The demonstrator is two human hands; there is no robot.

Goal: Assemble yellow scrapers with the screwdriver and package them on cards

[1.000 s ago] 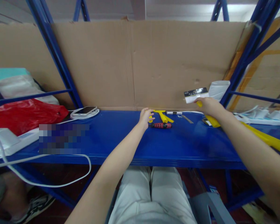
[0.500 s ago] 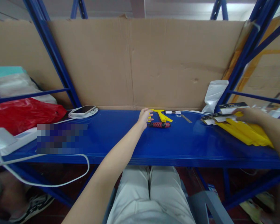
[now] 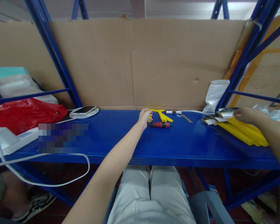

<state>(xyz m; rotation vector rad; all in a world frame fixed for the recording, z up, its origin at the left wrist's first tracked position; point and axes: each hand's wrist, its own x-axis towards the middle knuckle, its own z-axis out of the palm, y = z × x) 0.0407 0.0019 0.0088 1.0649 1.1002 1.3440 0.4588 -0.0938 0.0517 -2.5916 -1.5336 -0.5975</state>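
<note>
My left hand (image 3: 144, 117) is over the middle of the blue table, its fingers curled around part of a yellow plastic piece (image 3: 162, 116). Yellow shows between those fingers. Just right of the hand lies a red and black handle (image 3: 160, 124), like a screwdriver's. At the right, my right hand (image 3: 245, 114) is closed at the top end of a pile of long yellow packets (image 3: 244, 132) with black and white cards (image 3: 224, 114). Its fingertips are partly hidden.
Near the cardboard back wall (image 3: 154, 62) are a small white and black item (image 3: 173, 112), a thin metal strip (image 3: 186, 118) and a silvery pouch (image 3: 216, 96). A phone (image 3: 85, 109), coiled white cable, red bag (image 3: 30, 113) and power strip (image 3: 21, 140) occupy the left.
My right hand has shifted slightly left, and the top card of the packet pile has come down and left with it. The left hand stays in place.
</note>
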